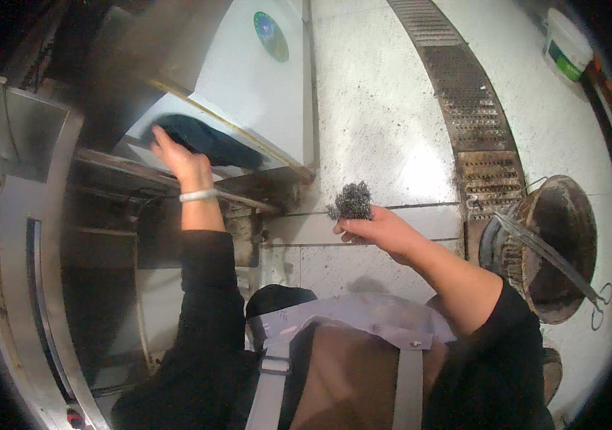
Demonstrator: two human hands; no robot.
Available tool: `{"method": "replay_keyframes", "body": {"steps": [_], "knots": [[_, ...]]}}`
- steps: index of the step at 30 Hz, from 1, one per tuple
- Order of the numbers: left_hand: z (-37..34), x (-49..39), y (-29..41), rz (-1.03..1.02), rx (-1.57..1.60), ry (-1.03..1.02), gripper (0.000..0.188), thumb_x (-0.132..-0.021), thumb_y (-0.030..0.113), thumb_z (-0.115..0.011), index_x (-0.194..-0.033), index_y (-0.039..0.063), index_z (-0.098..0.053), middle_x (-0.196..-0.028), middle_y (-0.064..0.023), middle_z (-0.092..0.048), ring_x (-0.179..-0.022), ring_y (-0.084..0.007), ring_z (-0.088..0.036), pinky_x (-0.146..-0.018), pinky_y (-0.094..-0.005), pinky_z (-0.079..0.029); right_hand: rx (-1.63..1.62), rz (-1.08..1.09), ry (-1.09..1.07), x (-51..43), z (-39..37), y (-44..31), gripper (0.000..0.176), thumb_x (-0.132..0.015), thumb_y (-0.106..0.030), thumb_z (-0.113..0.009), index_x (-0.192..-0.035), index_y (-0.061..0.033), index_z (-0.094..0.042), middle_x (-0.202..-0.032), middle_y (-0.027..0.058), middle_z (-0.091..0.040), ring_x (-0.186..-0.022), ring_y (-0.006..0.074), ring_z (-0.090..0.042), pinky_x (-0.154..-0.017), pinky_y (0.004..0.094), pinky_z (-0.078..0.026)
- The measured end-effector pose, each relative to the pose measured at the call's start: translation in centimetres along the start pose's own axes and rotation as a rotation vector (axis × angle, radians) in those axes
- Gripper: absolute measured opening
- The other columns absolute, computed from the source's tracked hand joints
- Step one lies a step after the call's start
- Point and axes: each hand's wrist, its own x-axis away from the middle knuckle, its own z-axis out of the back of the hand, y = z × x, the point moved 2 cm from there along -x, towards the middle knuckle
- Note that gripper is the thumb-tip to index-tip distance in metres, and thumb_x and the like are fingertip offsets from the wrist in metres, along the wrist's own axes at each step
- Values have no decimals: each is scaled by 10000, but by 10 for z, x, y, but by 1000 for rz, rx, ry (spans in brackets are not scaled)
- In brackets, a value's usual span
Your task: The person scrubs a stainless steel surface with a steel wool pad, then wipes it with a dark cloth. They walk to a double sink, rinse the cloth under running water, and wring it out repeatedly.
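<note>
My right hand [384,228] is in front of my body, above the tiled floor. Its fingers grip a dark grey steel-wool scourer [353,201]. To the left, my left hand [179,158] reaches forward with a pale bracelet [198,195] on the wrist. Its fingers are at the near end of a dark, blurred shape [214,141] against a white panel [255,91]. Whether that shape is a cloth or an opening, and whether the hand holds it, I cannot tell. The panel carries a yellowed edge strip [236,129] and an oval green-blue sticker [271,36].
A stained metal drain grating [475,107] curves along the tiled floor [370,107]. At right stands a grimy round metal vessel [558,252] with metal tongs [548,252] across it. A white plastic tub [568,45] sits far right. Steel framework [67,269] rises at left.
</note>
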Motion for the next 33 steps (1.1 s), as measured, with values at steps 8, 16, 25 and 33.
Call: {"method": "replay_keyframes", "body": {"steps": [8, 16, 25, 33], "knots": [[-36, 61, -24, -1441, -1213, -399, 319, -746, 255, -758, -880, 7, -608, -1108, -219, -514, -1014, -393, -476, -903, -522, -381, -66, -41, 105, -4, 0, -6, 282, -886, -368, -596, -933, -94, -643, -926, 9, -630, -844, 115, -573, -781, 300, -452], [32, 137, -115, -306, -1600, -1017, 270, -758, 136, -690, -989, 47, -582, -1117, -222, -534, -979, -419, -565, -847, -486, -478, -66, -61, 135, 8, -4, -12, 267, -895, -369, -583, -861, -111, -641, -870, -12, -620, -811, 89, -567, -756, 291, -447], [-27, 129, -53, -562, -1407, -913, 272, -770, 129, -651, -1028, 76, -586, -1033, -157, -572, -984, -367, -556, -833, -462, -450, -97, -36, 115, 13, -16, -15, 239, -892, -360, -582, -877, -128, -641, -847, -27, -615, -795, 87, -559, -747, 289, -446], [-116, 57, 9, -1514, -1713, -965, 300, -822, 78, -556, -1095, 167, -644, -1085, -53, -609, -969, -259, -572, -838, -443, -422, -69, 24, 103, 13, -28, -19, 229, -882, -352, -591, -849, -127, -622, -819, -33, -617, -741, 92, -559, -684, 277, -435]]}}
